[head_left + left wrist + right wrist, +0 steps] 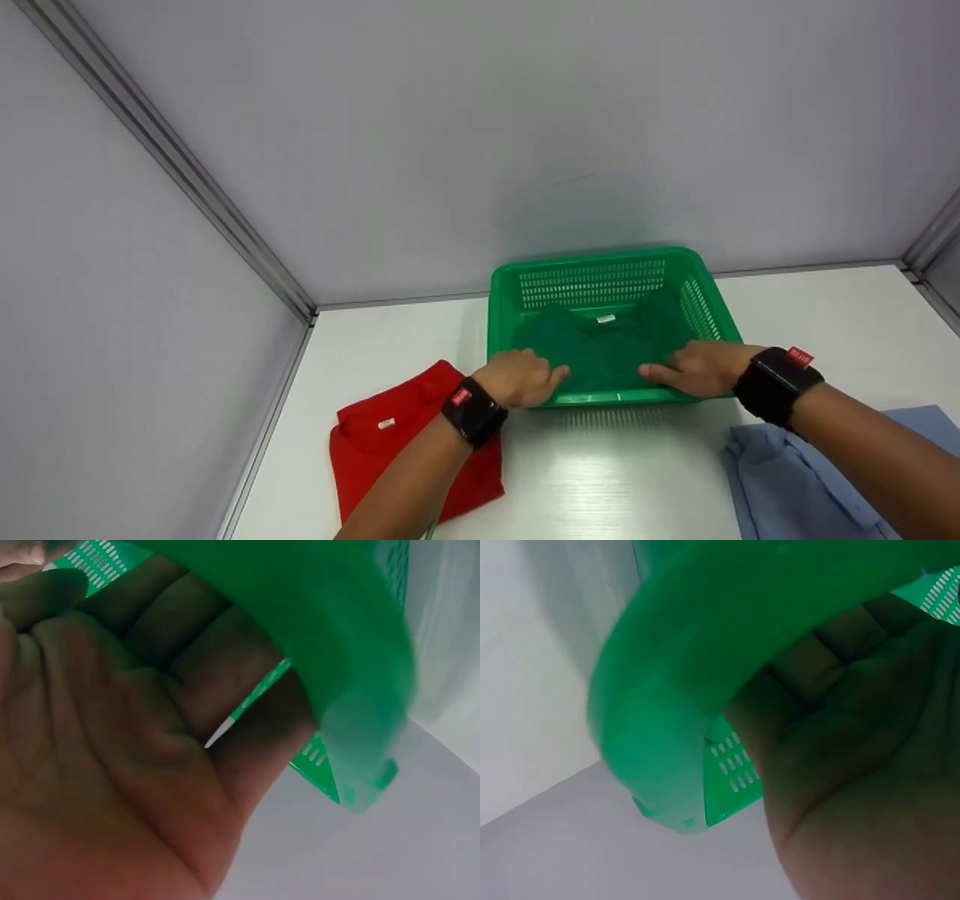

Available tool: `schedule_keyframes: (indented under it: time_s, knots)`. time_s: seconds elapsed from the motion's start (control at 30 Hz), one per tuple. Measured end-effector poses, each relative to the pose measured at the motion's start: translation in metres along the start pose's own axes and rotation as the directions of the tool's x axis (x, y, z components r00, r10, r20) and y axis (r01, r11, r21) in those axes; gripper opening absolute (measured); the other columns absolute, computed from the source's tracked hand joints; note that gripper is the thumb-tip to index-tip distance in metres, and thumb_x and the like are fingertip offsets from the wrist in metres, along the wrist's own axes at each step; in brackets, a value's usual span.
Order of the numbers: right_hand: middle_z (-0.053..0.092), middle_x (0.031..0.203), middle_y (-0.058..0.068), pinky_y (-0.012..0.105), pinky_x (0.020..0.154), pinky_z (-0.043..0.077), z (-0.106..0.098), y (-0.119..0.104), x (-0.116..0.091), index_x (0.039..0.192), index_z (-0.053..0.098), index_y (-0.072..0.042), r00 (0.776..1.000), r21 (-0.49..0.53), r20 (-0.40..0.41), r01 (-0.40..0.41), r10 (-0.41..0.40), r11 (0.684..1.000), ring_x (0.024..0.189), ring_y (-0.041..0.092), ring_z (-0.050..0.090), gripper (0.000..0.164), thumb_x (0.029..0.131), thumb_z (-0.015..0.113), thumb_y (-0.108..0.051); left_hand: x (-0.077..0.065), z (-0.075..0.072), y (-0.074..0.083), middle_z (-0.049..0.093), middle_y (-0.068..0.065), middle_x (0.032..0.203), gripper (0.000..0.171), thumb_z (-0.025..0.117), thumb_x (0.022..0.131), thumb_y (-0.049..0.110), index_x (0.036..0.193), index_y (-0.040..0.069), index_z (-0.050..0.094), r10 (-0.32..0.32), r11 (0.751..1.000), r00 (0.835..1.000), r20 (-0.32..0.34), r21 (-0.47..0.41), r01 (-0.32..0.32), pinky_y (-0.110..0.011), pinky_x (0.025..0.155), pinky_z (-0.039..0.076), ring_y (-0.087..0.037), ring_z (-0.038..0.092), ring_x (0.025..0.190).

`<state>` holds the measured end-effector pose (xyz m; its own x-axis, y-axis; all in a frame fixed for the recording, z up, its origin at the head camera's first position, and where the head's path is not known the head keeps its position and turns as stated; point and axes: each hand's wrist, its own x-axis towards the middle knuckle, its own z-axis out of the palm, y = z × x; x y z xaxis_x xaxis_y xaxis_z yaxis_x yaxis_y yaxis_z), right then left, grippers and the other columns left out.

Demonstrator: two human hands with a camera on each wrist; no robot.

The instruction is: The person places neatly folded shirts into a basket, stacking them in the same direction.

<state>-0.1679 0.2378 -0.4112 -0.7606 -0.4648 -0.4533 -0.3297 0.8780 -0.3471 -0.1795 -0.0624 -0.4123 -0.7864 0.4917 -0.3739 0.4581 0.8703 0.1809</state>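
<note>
A green plastic basket (604, 259) with slotted walls stands against the back wall. In it lies a dark green cloth garment (592, 345) with a white label. My left hand (521, 377) reaches over the basket's near left corner, back of the hand up. At the near right corner my right hand (694, 367) does the same, thumb pointing inward. In both wrist views the fingers run fairly straight behind the curved green rim (352, 637), which hides the fingertips. Whether they touch the cloth I cannot tell.
A folded red garment (405, 412) with a white label lies left of the basket, partly under my left forearm. At the lower right is a folded blue garment (787, 480), partly covered by my right forearm. Grey walls (570, 112) border the white table (825, 315).
</note>
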Motion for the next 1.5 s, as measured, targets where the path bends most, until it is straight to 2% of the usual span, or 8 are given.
schedule_keyframes:
  time_s: [0.27, 0.37, 0.5, 0.67, 0.8, 1.1, 1.3, 1.5]
  knots:
    - [0.057, 0.147, 0.036, 0.068, 0.113, 0.042, 0.016, -0.008, -0.008, 0.145, 0.056, 0.011, 0.997, 0.027, 0.047, -0.059, 0.057, 0.998, 0.138, 0.053, 0.054, 0.092, 0.108, 0.028, -0.069, -0.008, 0.016, 0.009, 0.074, -0.011, 0.104, 0.07, 0.026, 0.114, 0.051, 0.12, 0.002, 0.076, -0.048, 0.999, 0.998, 0.048, 0.004, 0.047, -0.043, 0.103, 0.057, -0.02, 0.066, 0.1]
    - [0.054, 0.15, 0.035, 0.069, 0.115, 0.039, 0.019, -0.006, -0.011, 0.147, 0.055, 0.008, 0.998, 0.053, 0.043, -0.054, 0.051, 0.997, 0.142, 0.055, 0.048, 0.092, 0.108, 0.027, -0.07, -0.012, 0.022, 0.01, 0.07, -0.009, 0.092, 0.071, 0.028, 0.113, 0.053, 0.109, 0.002, 0.077, -0.052, 0.999, 0.998, 0.043, -0.01, 0.053, -0.04, 0.095, 0.059, -0.019, 0.065, 0.092]
    - [0.059, 0.147, 0.032, 0.068, 0.113, 0.042, 0.026, 0.0, -0.02, 0.146, 0.056, 0.007, 1.0, 0.085, -0.017, 0.021, -0.02, 0.996, 0.139, 0.052, 0.054, 0.083, 0.11, 0.03, -0.063, -0.02, 0.028, 0.009, 0.044, -0.001, 0.065, 0.067, 0.032, 0.113, 0.054, 0.08, 0.008, 0.069, -0.015, 0.999, 0.999, -0.032, -0.034, 0.014, -0.035, 0.076, 0.056, -0.017, 0.057, 0.074]
    - [0.071, 0.13, 0.02, 0.062, 0.105, 0.052, 0.036, 0.001, -0.039, 0.143, 0.06, 0.003, 0.979, 0.142, -0.172, 0.138, -0.113, 0.98, 0.124, 0.039, 0.068, 0.066, 0.113, 0.037, -0.051, -0.037, 0.034, 0.006, 0.075, -0.003, 0.095, 0.058, 0.037, 0.113, 0.05, 0.124, 0.007, 0.075, 0.063, 0.996, 0.973, -0.221, -0.05, -0.076, -0.038, 0.094, 0.061, -0.018, 0.073, 0.1]
    - [0.066, 0.144, 0.02, 0.064, 0.11, 0.049, 0.046, -0.008, -0.052, 0.147, 0.059, -0.001, 0.927, 0.144, -0.352, 0.192, -0.132, 0.971, 0.135, 0.043, 0.062, 0.059, 0.113, 0.042, -0.046, -0.051, 0.041, 0.004, 0.07, -0.01, 0.142, 0.056, 0.041, 0.113, 0.046, 0.148, 0.007, 0.06, 0.089, 0.994, 0.918, -0.386, -0.018, -0.105, -0.043, 0.114, 0.053, -0.026, 0.067, 0.133]
    - [0.052, 0.159, 0.019, 0.068, 0.118, 0.038, 0.083, -0.031, -0.063, 0.155, 0.051, -0.008, 0.753, 0.031, -0.65, 0.161, -0.103, 0.986, 0.15, 0.044, 0.045, 0.058, 0.107, 0.061, -0.038, -0.075, 0.067, 0.014, 0.049, -0.013, 0.163, 0.058, 0.045, 0.111, 0.046, 0.157, 0.011, 0.05, 0.029, 0.999, 0.8, -0.599, -0.002, -0.038, -0.054, 0.126, 0.038, -0.038, 0.045, 0.153]
    - [0.05, 0.161, 0.018, 0.067, 0.125, 0.027, 0.11, -0.045, -0.077, 0.157, 0.049, -0.009, 0.643, 0.032, -0.761, 0.167, -0.084, 0.985, 0.153, 0.045, 0.041, 0.06, 0.104, 0.068, -0.029, -0.091, 0.089, 0.029, 0.037, -0.013, 0.171, 0.059, 0.049, 0.11, 0.045, 0.159, 0.012, 0.047, -0.014, 0.998, 0.772, -0.636, -0.051, -0.023, -0.057, 0.129, 0.03, -0.041, 0.029, 0.16]
    - [0.048, 0.162, 0.017, 0.065, 0.127, 0.026, 0.14, -0.063, -0.089, 0.158, 0.047, -0.009, 0.619, 0.084, -0.785, 0.16, -0.033, 0.983, 0.154, 0.045, 0.039, 0.063, 0.103, 0.069, -0.03, -0.116, 0.112, 0.039, 0.031, -0.012, 0.174, 0.059, 0.048, 0.111, 0.045, 0.161, 0.014, 0.045, -0.046, 0.995, 0.761, -0.647, -0.098, -0.023, -0.061, 0.129, 0.026, -0.041, 0.024, 0.162]
